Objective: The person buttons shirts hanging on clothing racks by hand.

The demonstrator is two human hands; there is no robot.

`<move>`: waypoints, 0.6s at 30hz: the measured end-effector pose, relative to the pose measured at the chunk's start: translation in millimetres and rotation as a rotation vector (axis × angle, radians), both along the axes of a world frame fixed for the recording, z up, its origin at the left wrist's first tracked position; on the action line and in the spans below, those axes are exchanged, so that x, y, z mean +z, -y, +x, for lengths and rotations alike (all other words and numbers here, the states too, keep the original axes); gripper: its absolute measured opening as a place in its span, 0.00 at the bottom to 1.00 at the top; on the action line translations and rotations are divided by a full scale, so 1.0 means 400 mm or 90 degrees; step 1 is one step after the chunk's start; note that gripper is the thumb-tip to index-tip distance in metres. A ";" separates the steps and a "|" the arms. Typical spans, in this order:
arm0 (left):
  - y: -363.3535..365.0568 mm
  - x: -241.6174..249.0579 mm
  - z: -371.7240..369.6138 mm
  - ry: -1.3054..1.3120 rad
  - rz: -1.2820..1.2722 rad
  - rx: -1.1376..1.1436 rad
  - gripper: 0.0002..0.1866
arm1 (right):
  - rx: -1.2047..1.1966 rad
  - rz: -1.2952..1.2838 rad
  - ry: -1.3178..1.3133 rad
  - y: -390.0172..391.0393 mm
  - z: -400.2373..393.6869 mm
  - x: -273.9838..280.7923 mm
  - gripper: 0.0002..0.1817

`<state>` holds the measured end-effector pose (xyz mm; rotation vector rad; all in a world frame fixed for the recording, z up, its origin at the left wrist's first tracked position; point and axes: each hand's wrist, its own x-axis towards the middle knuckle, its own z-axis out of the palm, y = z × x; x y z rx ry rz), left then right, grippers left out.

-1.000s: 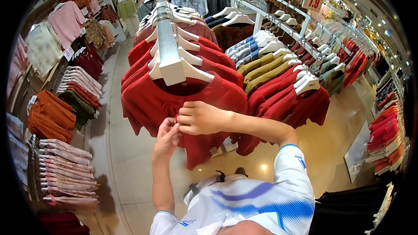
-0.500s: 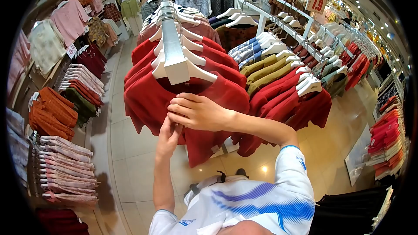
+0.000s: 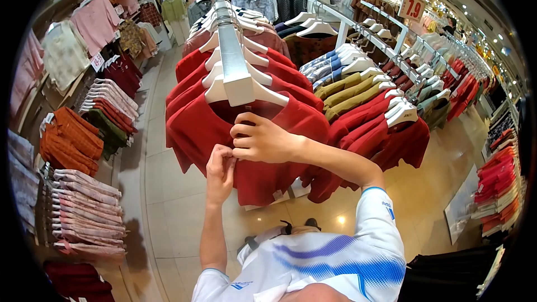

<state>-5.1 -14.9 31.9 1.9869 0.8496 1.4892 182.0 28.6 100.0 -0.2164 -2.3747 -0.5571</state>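
Observation:
A red top (image 3: 190,128) hangs from a white hanger (image 3: 271,94) at the near end of the metal rail, facing me. My left hand (image 3: 220,169) is closed at the middle of its front, thumb and fingers pinched together on the fabric. Just up and to the right, my right hand (image 3: 265,140) lies against the same top. Its fingers are curled, with the thumb and lower fingertips meeting close beside the left fingertips. Whatever small part sits between the fingertips is hidden. Several more red tops (image 3: 291,81) hang right behind this one.
The square-ended metal rail (image 3: 234,72) juts toward me above the hands. On the right, a second rack (image 3: 377,32) carries blue, mustard and red clothes. Folded and hanging garments line the left wall, including orange ones (image 3: 71,140). A 7.9 price sign (image 3: 413,6) stands at the upper right.
The right fingers no longer overlap the left fingertips; the right hand has curled more. My left hand has turned into a tighter pinch. The view has shifted slightly, and both hands remain at the top's front.

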 end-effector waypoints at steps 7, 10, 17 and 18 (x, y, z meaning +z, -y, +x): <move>0.005 0.011 0.001 -0.027 0.026 0.054 0.10 | 0.014 0.009 0.003 -0.007 -0.001 -0.005 0.07; 0.004 0.007 -0.006 -0.039 0.012 0.056 0.10 | 0.018 0.022 0.001 -0.006 -0.007 -0.007 0.06; -0.004 0.000 -0.019 -0.018 0.002 -0.004 0.13 | 0.008 0.031 -0.016 -0.007 -0.014 -0.015 0.06; -0.004 0.001 -0.021 -0.020 0.009 -0.011 0.13 | 0.009 0.031 -0.016 -0.005 -0.013 -0.014 0.06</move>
